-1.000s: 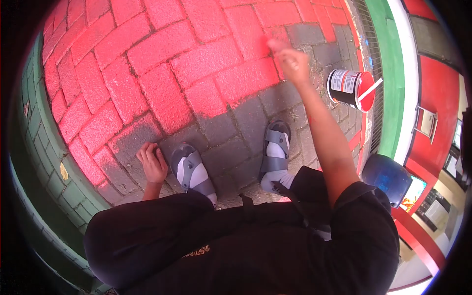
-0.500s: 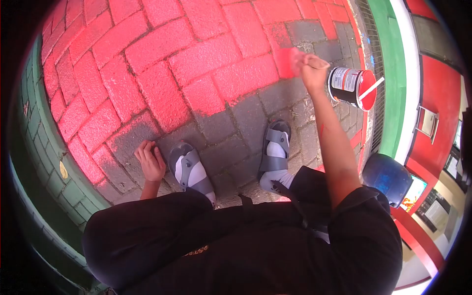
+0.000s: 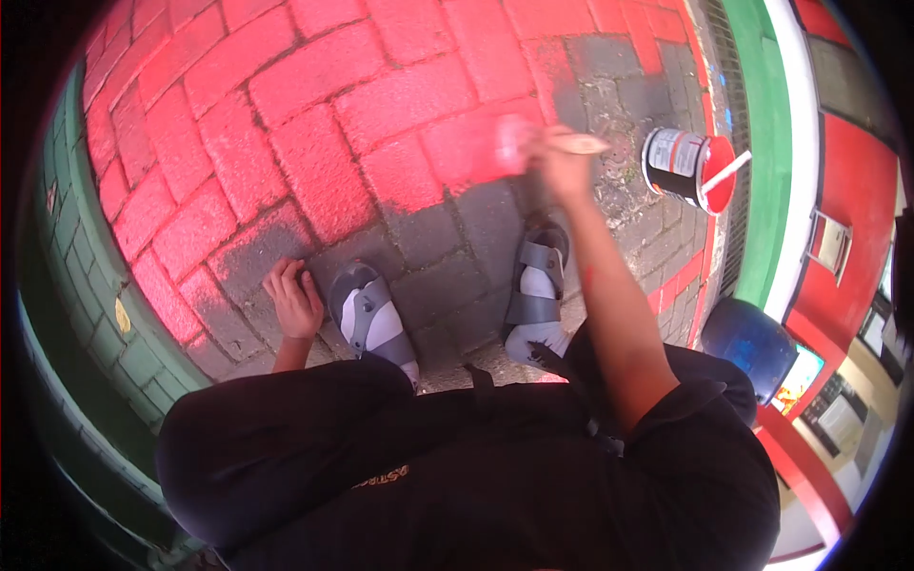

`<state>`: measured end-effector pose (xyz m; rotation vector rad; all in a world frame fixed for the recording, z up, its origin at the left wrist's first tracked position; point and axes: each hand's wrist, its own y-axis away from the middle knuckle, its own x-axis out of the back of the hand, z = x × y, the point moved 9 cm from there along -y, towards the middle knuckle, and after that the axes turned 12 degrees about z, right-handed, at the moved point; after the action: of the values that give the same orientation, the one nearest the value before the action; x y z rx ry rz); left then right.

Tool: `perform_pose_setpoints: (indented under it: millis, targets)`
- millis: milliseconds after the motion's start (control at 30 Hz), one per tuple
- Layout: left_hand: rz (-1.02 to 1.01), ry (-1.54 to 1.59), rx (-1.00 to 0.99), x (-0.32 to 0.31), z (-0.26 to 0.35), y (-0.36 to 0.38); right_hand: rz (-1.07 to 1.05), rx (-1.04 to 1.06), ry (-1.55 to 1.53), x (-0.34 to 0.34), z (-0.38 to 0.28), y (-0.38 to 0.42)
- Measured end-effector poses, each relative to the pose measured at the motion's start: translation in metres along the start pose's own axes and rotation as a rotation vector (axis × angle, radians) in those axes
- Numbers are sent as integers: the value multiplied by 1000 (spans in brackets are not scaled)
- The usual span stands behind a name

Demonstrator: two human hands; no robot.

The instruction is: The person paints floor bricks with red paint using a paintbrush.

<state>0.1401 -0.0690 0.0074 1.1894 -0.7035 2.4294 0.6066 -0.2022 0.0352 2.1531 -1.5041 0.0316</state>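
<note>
A: What is your right hand (image 3: 560, 162) doing?

B: Your fingers are wrapped tight round a paintbrush (image 3: 533, 147). Its wooden handle sticks out to the right of them, and its red, blurred bristles sit just left of them, over the bricks (image 3: 400, 95) where the red paint meets bare grey.

A: And your left hand (image 3: 295, 303)?

B: It rests on a grey brick, fingers loosely curled and holding nothing, just beside your left sandal (image 3: 373, 324).

A: Where is the paint can (image 3: 687, 167)?

B: It stands to the right of your brush fingers, near but apart, with a stick (image 3: 729, 171) leaning in the red paint.
</note>
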Motion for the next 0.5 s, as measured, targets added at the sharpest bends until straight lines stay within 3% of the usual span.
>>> perform_pose_setpoints:
  millis: [33,100,133,200,267,333,367,433,467,500]
  targets:
    - [6,-19,17,1,-1,-2,22,207,290,29,1,-36]
    - [3,18,11,2,2,-2,232,635,504,42,-50,-26]
    - [-4,-3,36,3,-1,0,199,626,507,25,-51,-18]
    - [0,22,28,1,0,-2,101,968,57,-16,-77,27]
    - [6,16,45,3,-1,-3,-326,665,158,-76,-28,58]
    - [6,23,48,4,-1,-3,-754,990,545,-122,-13,138]
    - [15,28,49,4,-1,-3,-885,1340,715,-126,-11,180]
    - [27,29,57,5,-2,-2,-1139,1362,759,-106,-6,214]
    - [38,34,60,5,-2,-2,-1148,1365,758,-99,-12,215]
    - [44,44,56,7,-2,-2,-1327,1152,797,-91,-4,215]
